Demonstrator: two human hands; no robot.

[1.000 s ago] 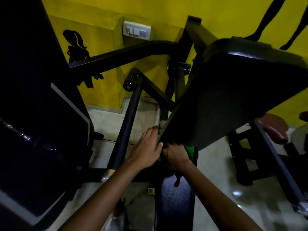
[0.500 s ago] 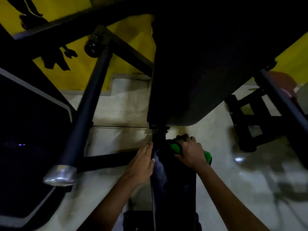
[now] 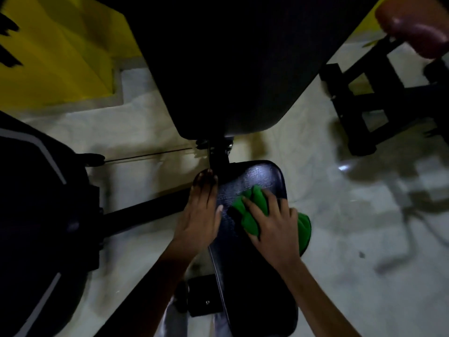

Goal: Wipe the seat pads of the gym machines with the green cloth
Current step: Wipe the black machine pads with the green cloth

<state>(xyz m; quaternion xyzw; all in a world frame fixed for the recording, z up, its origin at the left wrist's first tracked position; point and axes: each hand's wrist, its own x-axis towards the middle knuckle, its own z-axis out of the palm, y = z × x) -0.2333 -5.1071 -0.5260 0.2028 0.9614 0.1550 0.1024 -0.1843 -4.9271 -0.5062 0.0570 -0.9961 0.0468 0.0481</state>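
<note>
Head view puts us directly above a narrow black seat pad [image 3: 252, 244], whose long axis runs from the bottom of the frame, nearest our body, up to its rounded far end just below the tilted back pad [image 3: 233, 69]. Our right hand [image 3: 272, 224] lies on the far half of that seat, fingers spread and curled over the bunched green cloth [image 3: 252, 210], pressing it onto the vinyl; part of the cloth sticks out past the seat's right edge. The cloth sits under and just ahead of the palm, so it lies toward the far end from the wrist. Our left hand [image 3: 201, 210] rests along the seat's left edge with its fingers straight and together, fingertips pointing toward the post under the back pad, holding nothing. Only 1 hand carries the cloth, and it is the right. We judge that the near half of the seat is not yet covered, so the coming stroke would follow the long axis back toward us.
</note>
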